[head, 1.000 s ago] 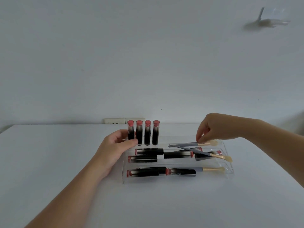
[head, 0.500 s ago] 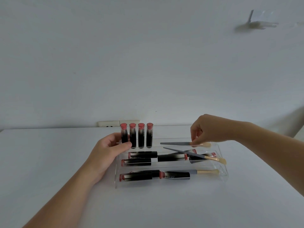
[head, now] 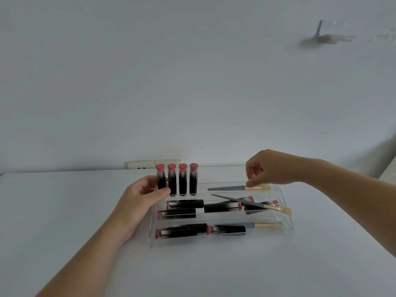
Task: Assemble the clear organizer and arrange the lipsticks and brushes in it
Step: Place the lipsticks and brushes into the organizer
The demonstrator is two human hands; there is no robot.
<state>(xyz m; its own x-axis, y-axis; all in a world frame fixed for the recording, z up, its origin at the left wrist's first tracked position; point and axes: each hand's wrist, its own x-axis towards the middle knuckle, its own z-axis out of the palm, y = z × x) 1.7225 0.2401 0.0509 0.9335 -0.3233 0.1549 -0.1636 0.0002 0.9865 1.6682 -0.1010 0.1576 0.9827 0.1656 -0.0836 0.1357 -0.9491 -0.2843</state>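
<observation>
The clear organizer (head: 214, 241) sits stepped on the white table (head: 64, 211). Several red-capped lipsticks (head: 177, 181) stand upright at the left of its back tier. More lipsticks lie flat in the middle tier (head: 186, 204) and the front tier (head: 177, 232). One brush (head: 252, 204) lies slanted across the middle tier and another brush (head: 265, 225) rests in the front tier. My left hand (head: 139, 200) grips the organizer's left back corner, thumb beside the leftmost upright lipstick. My right hand (head: 270, 168) pinches the pale end of a third brush (head: 227, 188) lying in the back tier.
A wall socket (head: 147, 164) sits just behind the table's back edge, close to the upright lipsticks. A small fixture (head: 327, 37) hangs high on the white wall at the right.
The view has drifted a little. My right hand has stayed on the back brush, which now lies flat along the back tier. My left hand has kept its hold.
</observation>
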